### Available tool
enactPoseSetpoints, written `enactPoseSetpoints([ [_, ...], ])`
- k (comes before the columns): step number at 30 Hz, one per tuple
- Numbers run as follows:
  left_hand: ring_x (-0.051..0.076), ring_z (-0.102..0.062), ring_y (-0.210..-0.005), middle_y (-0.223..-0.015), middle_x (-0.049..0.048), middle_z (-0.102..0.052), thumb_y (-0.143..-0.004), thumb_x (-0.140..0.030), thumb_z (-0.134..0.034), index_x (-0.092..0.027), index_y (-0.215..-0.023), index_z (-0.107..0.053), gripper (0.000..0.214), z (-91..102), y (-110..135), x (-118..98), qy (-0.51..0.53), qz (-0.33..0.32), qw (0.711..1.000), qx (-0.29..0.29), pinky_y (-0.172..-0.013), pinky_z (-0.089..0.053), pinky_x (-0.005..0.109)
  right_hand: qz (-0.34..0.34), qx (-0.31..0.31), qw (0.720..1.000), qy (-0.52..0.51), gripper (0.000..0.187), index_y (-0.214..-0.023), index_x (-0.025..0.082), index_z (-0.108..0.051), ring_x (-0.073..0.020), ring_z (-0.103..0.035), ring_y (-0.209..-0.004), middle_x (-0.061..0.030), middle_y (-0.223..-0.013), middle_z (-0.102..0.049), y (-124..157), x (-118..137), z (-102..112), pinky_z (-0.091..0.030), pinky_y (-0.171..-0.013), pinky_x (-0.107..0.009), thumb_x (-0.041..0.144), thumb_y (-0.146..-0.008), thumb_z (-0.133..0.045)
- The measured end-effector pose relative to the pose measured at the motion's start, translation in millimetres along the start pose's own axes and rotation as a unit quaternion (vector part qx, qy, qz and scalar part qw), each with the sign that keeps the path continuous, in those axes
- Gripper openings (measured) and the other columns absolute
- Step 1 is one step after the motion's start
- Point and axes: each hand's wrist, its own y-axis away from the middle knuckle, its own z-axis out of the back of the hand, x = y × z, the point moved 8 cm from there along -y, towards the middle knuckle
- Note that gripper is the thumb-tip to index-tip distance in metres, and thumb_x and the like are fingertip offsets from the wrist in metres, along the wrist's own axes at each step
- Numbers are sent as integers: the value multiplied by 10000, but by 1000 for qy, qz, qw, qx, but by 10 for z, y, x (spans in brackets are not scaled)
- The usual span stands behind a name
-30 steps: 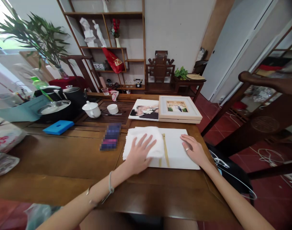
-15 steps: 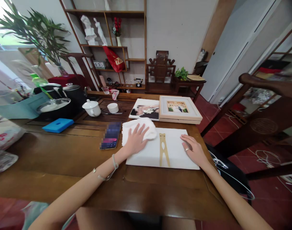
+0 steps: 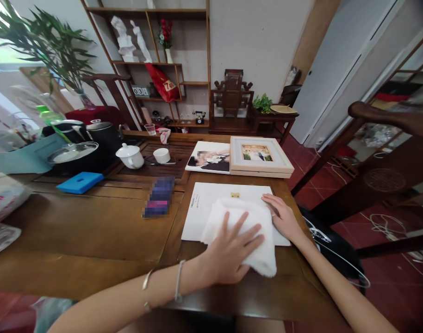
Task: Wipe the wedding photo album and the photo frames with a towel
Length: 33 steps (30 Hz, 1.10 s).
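Note:
A white rectangular board (image 3: 194,219) with small print at its left lies flat on the wooden table. My left hand (image 3: 234,249) is spread flat on a white cloth (image 3: 249,215), pressing it over the board's lower middle and past its near edge. The top of a gold-coloured metal stand (image 3: 235,195) shows just beyond the cloth; its legs are covered. At the board's right edge rests my right hand (image 3: 283,215), fingers stretched out and touching the board, with a ring on one finger.
Behind the board lie a photo print (image 3: 211,157) and a framed picture (image 3: 262,171). To the left are a phone (image 3: 159,196), a blue block (image 3: 80,182), a white lidded cup (image 3: 130,156), a small white bowl (image 3: 161,155) and a glass-lidded pan (image 3: 74,155). A chair (image 3: 378,166) stands at the right.
My left hand has slid the cloth from the board's upper left to its lower middle, covering the stand's legs and uncovering the print. My right hand stays at the right edge.

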Motion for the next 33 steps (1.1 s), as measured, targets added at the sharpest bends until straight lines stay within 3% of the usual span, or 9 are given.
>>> enactPoseSetpoints([
  [6,363,-40,-1505,-1646,-54,-125,-778,-130,-478,-298,-1563,-223,843,29,729,137,-50,114,992,-28,-1175,-6,629,-15,-11,1000,15,332,-1159,212,-695,-281,-577,-1245,-121,-1282,-666,5,14,-5,-425,-1096,-523,315,-917,-493],
  [10,363,-64,-1506,-1632,-43,-198,-756,-102,-486,-306,-1557,-253,859,20,912,388,-48,203,977,-44,-1190,-66,594,-17,-11,1000,19,343,-1159,192,-693,-291,-573,-1249,-137,-1283,-662,4,23,-12,-426,-1094,-536,326,-921,-486],
  [13,389,-40,-1502,-1633,-17,-201,-799,-125,-499,-288,-1545,-298,790,-26,693,617,-11,243,970,-26,-1186,-107,611,-16,-18,1000,14,330,-1158,213,-695,-285,-577,-1246,-121,-1278,-667,6,20,-8,-424,-1097,-534,319,-919,-496],
  [19,458,-43,-1480,-1632,42,-210,-939,-300,-458,-235,-1540,-312,621,-79,-267,1047,27,298,954,-29,-1131,-115,723,-14,-12,1000,-5,335,-1165,223,-699,-282,-563,-1264,-112,-1292,-662,6,-1,-13,-408,-1110,-531,314,-928,-481],
  [21,467,-38,-1478,-1630,54,-214,-937,-345,-468,-226,-1529,-331,619,-96,-546,936,13,256,966,-28,-1097,-117,775,-12,-11,1000,-6,347,-1161,224,-703,-280,-565,-1261,-111,-1287,-664,1,-15,-9,-406,-1110,-529,285,-928,-454],
  [24,476,-85,-1471,-1598,126,-287,-929,-360,-471,-150,-1496,-389,610,-109,-713,454,-41,158,986,-32,-1081,-135,795,-9,-1,1000,-15,359,-1151,222,-711,-281,-572,-1251,-112,-1284,-665,-7,-37,-10,-426,-1096,-512,250,-903,-453],
  [29,471,-235,-1440,-1509,261,-391,-952,-357,-387,10,-1435,-440,609,-65,-388,-475,-133,59,988,-55,-1093,-249,693,-8,8,999,-40,347,-1156,249,-710,-269,-559,-1275,-92,-1303,-657,-9,-33,-4,-412,-1115,-505,256,-907,-468],
  [31,445,-251,-1443,-1518,241,-390,-956,-380,-369,-19,-1442,-444,610,-45,-228,-642,-134,38,989,-55,-1090,-265,670,-13,3,999,-39,328,-1150,262,-712,-269,-561,-1272,-87,-1304,-657,-7,-28,-1,-413,-1112,-514,293,-927,-473],
  [33,422,-231,-1457,-1548,205,-358,-954,-414,-370,-58,-1467,-419,626,-35,-132,-622,-114,32,992,-46,-1100,-260,659,-14,-1,999,-35,326,-1146,255,-713,-276,-568,-1262,-96,-1296,-661,-6,-21,-6,-418,-1105,-527,316,-934,-474],
])
